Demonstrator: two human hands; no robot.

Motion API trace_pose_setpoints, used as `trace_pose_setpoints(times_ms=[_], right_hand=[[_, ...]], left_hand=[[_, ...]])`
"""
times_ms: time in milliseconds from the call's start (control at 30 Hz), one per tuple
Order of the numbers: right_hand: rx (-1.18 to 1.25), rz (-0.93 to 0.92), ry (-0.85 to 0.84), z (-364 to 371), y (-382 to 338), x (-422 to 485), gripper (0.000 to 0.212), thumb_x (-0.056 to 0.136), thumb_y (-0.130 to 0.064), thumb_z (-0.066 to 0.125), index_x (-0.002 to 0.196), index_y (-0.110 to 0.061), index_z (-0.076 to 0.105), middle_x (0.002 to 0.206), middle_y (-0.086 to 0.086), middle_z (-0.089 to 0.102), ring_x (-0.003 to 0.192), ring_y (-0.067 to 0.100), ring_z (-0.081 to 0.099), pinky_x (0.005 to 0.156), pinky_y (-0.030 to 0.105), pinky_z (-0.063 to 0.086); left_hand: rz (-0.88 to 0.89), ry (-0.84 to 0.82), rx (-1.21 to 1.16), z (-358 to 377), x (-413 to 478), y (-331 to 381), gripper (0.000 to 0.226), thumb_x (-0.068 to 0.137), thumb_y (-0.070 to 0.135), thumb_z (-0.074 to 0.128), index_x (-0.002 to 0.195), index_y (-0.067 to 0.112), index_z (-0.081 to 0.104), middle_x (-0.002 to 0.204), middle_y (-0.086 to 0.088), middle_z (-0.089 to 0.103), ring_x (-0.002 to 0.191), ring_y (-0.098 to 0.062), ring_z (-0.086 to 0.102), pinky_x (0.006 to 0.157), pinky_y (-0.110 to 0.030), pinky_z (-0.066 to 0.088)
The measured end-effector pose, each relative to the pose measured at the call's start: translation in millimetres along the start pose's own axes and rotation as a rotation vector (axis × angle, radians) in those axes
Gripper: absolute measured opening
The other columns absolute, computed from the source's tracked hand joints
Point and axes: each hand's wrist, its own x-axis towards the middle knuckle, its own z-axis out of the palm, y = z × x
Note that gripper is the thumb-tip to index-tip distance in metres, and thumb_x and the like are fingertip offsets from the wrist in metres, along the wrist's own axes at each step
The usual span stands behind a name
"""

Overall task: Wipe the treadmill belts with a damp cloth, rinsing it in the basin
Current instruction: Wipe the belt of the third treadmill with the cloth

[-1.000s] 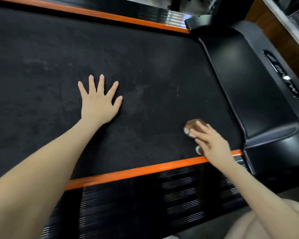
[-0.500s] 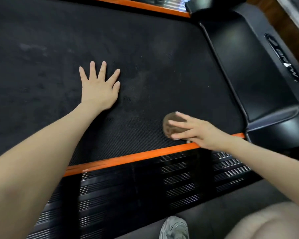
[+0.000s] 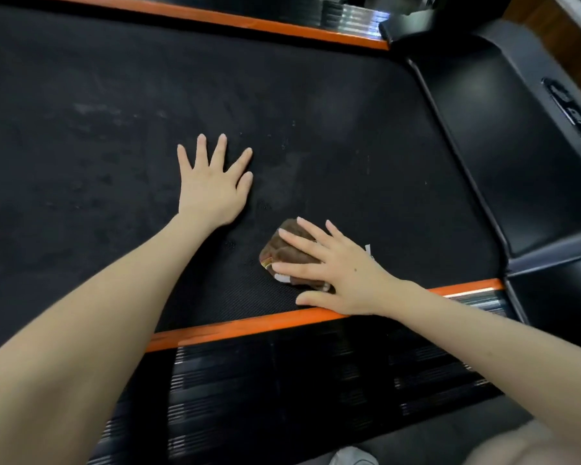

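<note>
Crumpled brown cloth (image 3: 291,253) on black belt (image 3: 114,146)

Black treadmill belt (image 3: 349,112), dusty smears.
Brown cloth (image 3: 284,253) lies by the near orange strip (image 3: 249,327); left grip (image 3: 212,186) rests flat nearby.

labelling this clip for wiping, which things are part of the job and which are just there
Job: cloth pressed under right hand; belt; left hand flat on belt.
Just there: orange trim; side rail; motor cover; shoe.
</note>
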Motion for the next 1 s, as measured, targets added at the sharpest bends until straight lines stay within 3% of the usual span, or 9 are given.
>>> trace_pose_setpoints(times_ms=[133, 233, 333, 467, 600, 700, 800, 900, 1000], right_hand=[[-0.015, -0.066, 0.041, 9, 7, 22, 0.037, 0.09, -0.045, 0.052, 0.125, -0.037, 0.058, 0.146, 0.004, 0.042, 0.142, 0.032, 0.022, 0.108, 0.063, 0.025], [-0.036, -0.064, 0.111, 15, 11, 30, 0.032, 0.09, -0.035, 0.051, 0.121, -0.035, 0.062, 0.14, 0.005, 0.05, 0.136, 0.036, 0.034, 0.105, 0.064, 0.029], [-0.076, 0.078, 0.214, 19, 17, 50, 0.033, 0.091, -0.03, 0.05, 0.121, -0.034, 0.061, 0.14, 0.006, 0.05, 0.134, 0.04, 0.036, 0.101, 0.066, 0.028], [-0.067, 0.325, 0.297, 10, 49, 108, 0.038, 0.088, -0.015, 0.063, 0.123, -0.031, 0.062, 0.143, 0.009, 0.045, 0.133, 0.047, 0.032, 0.099, 0.071, 0.023], [-0.001, 0.589, 0.313, -19, 122, 180, 0.034, 0.098, -0.022, 0.048, 0.127, -0.036, 0.058, 0.151, 0.004, 0.035, 0.14, 0.039, 0.019, 0.107, 0.068, 0.014], [0.041, 0.685, 0.302, -25, 149, 206, 0.032, 0.098, -0.026, 0.046, 0.127, -0.032, 0.059, 0.148, 0.004, 0.039, 0.136, 0.038, 0.027, 0.108, 0.063, 0.019], [-0.063, 0.414, 0.276, -8, 106, 180, 0.033, 0.092, -0.024, 0.044, 0.117, -0.024, 0.065, 0.135, 0.006, 0.053, 0.12, 0.046, 0.046, 0.104, 0.058, 0.032], [-0.059, 0.164, 0.209, 8, 39, 129, 0.038, 0.09, -0.03, 0.04, 0.116, -0.023, 0.066, 0.134, 0.002, 0.056, 0.12, 0.047, 0.048, 0.099, 0.058, 0.037], [-0.12, 0.022, 0.18, 0, 56, 134, 0.037, 0.091, -0.029, 0.039, 0.117, -0.03, 0.065, 0.135, -0.002, 0.055, 0.122, 0.04, 0.05, 0.095, 0.056, 0.042]], left_hand=[[-0.007, 0.067, -0.136, -15, 8, -17, 0.047, 0.1, 0.044, 0.028, 0.144, 0.031, 0.037, 0.156, -0.01, 0.024, 0.144, -0.035, 0.013, 0.114, -0.057, 0.005], [-0.047, 0.084, -0.031, -20, 23, -41, 0.049, 0.099, 0.046, 0.029, 0.146, 0.033, 0.032, 0.156, -0.013, 0.021, 0.144, -0.038, 0.011, 0.113, -0.059, 0.005], [-0.143, 0.014, 0.036, -14, 42, -55, 0.054, 0.098, 0.052, 0.019, 0.15, 0.036, 0.019, 0.159, -0.012, 0.012, 0.144, -0.039, 0.004, 0.112, -0.062, 0.002], [-0.175, 0.032, 0.055, -2, 48, -56, 0.056, 0.097, 0.053, 0.011, 0.151, 0.037, 0.011, 0.16, -0.008, 0.006, 0.145, -0.037, -0.002, 0.113, -0.061, -0.001], [-0.18, 0.066, 0.027, 1, 46, -57, 0.055, 0.097, 0.052, 0.011, 0.15, 0.039, 0.012, 0.16, -0.007, 0.007, 0.145, -0.035, -0.002, 0.114, -0.06, -0.001], [-0.173, 0.09, 0.017, 2, 47, -56, 0.055, 0.097, 0.052, 0.014, 0.15, 0.039, 0.016, 0.159, -0.008, 0.01, 0.145, -0.036, 0.0, 0.113, -0.06, -0.001], [-0.168, 0.114, 0.01, 3, 47, -56, 0.054, 0.097, 0.052, 0.019, 0.149, 0.038, 0.02, 0.159, -0.01, 0.014, 0.145, -0.037, 0.004, 0.112, -0.061, 0.001], [-0.165, 0.124, 0.012, 6, 49, -57, 0.053, 0.097, 0.05, 0.017, 0.149, 0.037, 0.023, 0.158, -0.011, 0.017, 0.144, -0.039, 0.006, 0.111, -0.062, 0.003], [-0.175, 0.124, 0.017, 6, 49, -57, 0.06, 0.092, 0.053, 0.012, 0.148, 0.036, 0.025, 0.157, -0.012, 0.02, 0.144, -0.039, 0.009, 0.111, -0.063, 0.004]])
